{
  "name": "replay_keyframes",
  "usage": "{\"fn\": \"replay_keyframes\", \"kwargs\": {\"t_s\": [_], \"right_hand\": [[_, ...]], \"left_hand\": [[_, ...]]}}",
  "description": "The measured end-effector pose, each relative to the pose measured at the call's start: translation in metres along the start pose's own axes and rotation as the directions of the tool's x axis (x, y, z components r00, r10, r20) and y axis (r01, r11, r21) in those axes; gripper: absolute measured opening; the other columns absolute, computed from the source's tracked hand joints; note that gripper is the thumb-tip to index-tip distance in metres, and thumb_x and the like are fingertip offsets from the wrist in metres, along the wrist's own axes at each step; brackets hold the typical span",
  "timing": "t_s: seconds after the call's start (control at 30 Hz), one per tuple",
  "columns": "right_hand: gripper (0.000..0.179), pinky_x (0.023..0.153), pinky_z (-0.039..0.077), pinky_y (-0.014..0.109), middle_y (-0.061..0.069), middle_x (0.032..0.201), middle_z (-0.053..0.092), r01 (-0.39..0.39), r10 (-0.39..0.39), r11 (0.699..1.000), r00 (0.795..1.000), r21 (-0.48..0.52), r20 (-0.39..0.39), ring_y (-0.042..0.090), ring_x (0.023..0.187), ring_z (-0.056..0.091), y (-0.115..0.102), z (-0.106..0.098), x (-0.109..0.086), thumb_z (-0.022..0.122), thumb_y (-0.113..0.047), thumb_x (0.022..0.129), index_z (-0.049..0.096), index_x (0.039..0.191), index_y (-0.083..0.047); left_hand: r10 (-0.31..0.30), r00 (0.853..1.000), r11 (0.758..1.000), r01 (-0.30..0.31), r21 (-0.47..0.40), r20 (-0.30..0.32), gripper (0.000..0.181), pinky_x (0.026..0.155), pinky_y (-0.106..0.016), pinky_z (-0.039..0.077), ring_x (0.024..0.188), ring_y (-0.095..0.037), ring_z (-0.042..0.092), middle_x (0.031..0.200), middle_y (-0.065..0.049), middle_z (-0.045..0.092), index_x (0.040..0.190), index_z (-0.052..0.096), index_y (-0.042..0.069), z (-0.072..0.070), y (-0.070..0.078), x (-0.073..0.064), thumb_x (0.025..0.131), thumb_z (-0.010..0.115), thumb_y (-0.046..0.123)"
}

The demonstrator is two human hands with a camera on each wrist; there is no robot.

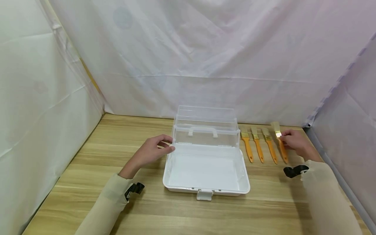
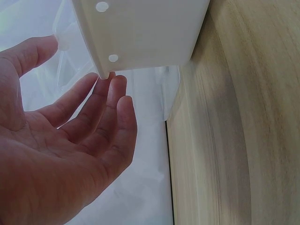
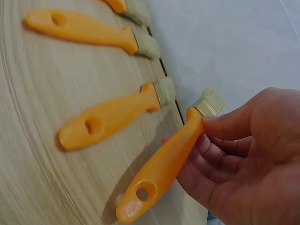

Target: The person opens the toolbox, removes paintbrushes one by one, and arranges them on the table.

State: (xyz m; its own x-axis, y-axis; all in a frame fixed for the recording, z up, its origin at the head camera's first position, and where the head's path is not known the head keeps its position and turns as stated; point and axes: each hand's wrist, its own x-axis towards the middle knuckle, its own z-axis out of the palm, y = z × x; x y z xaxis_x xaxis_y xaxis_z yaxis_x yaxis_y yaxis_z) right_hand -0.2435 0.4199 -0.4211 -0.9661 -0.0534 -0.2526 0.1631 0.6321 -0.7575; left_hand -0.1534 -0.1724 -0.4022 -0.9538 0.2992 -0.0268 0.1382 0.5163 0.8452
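My right hand pinches a paint brush by the neck of its orange handle, with the thumb on top. In the right wrist view this brush is raised off the tabletop, with a shadow beneath it. Three similar paint brushes lie to its left, the closest being the neighbouring brush. A white plastic box stands in the middle with its clear lid tipped back; nothing lies inside. At the box's back left corner is my left hand, its fingers loosely bent and fingertips touching the rim, thumb by the lid.
The box rests on a wood-grain table, its white latch hanging at the front. White cloth curtains stand behind and on both sides. The brushes' bristle ends lie close to the table's back edge.
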Motion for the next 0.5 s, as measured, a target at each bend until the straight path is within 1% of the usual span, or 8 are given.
{"fn": "replay_keyframes", "kwargs": {"t_s": [0.1, 0.13, 0.23, 0.37, 0.5], "right_hand": [[0.019, 0.069, 0.056, 0.031, 0.005, 0.089, 0.052, -0.015, 0.015, 1.0, 1.0, 0.004, -0.003, 0.015, 0.078, 0.058, 0.002, -0.003, 0.001, 0.047, -0.005, 0.114, 0.05, 0.097, 0.004], [0.021, 0.068, 0.055, 0.032, 0.003, 0.087, 0.05, -0.009, 0.01, 1.0, 1.0, -0.01, 0.007, 0.015, 0.077, 0.056, 0.002, -0.004, 0.001, 0.046, -0.004, 0.114, 0.048, 0.093, 0.001], [0.031, 0.065, 0.052, 0.031, 0.002, 0.082, 0.045, -0.042, 0.042, 0.999, 0.999, -0.018, -0.005, 0.015, 0.073, 0.052, 0.003, -0.006, 0.002, 0.048, -0.004, 0.112, 0.044, 0.082, -0.008], [0.037, 0.063, 0.05, 0.029, 0.0, 0.079, 0.044, -0.083, 0.082, 0.995, 0.996, -0.058, -0.021, 0.014, 0.071, 0.052, 0.006, -0.007, 0.004, 0.048, -0.005, 0.111, 0.043, 0.075, -0.014], [0.044, 0.059, 0.048, 0.029, -0.003, 0.069, 0.041, -0.096, 0.094, 0.993, 0.995, -0.069, -0.028, 0.013, 0.064, 0.051, 0.012, -0.006, 0.007, 0.049, -0.005, 0.109, 0.043, 0.068, -0.018]], "left_hand": [[0.0, 1.0, 1.0, 0.0, 0.002, 0.001, 0.043, 0.097, -0.049, 0.059, 0.119, -0.03, 0.07, 0.129, -0.008, 0.074, 0.139, 0.07, 0.006, 0.0, 0.0, 0.0, 0.105, 0.076, 0.032], [-0.002, 1.0, 1.0, 0.002, 0.001, 0.001, 0.042, 0.097, -0.049, 0.059, 0.119, -0.03, 0.07, 0.13, -0.008, 0.074, 0.139, 0.07, 0.006, 0.0, 0.0, 0.0, 0.105, 0.076, 0.032], [0.002, 1.0, 1.0, -0.002, 0.001, 0.0, 0.042, 0.098, -0.05, 0.058, 0.119, -0.031, 0.07, 0.13, -0.01, 0.074, 0.138, 0.07, 0.005, 0.0, 0.0, -0.001, 0.106, 0.076, 0.032], [-0.001, 1.0, 1.0, 0.001, -0.002, -0.002, 0.042, 0.098, -0.051, 0.058, 0.119, -0.031, 0.07, 0.13, -0.01, 0.074, 0.138, 0.071, 0.005, 0.0, 0.0, -0.001, 0.106, 0.076, 0.032], [-0.002, 1.0, 1.0, 0.002, 0.001, -0.001, 0.043, 0.098, -0.051, 0.059, 0.119, -0.031, 0.07, 0.13, -0.01, 0.074, 0.138, 0.07, 0.005, 0.0, 0.0, -0.001, 0.106, 0.076, 0.032]]}}
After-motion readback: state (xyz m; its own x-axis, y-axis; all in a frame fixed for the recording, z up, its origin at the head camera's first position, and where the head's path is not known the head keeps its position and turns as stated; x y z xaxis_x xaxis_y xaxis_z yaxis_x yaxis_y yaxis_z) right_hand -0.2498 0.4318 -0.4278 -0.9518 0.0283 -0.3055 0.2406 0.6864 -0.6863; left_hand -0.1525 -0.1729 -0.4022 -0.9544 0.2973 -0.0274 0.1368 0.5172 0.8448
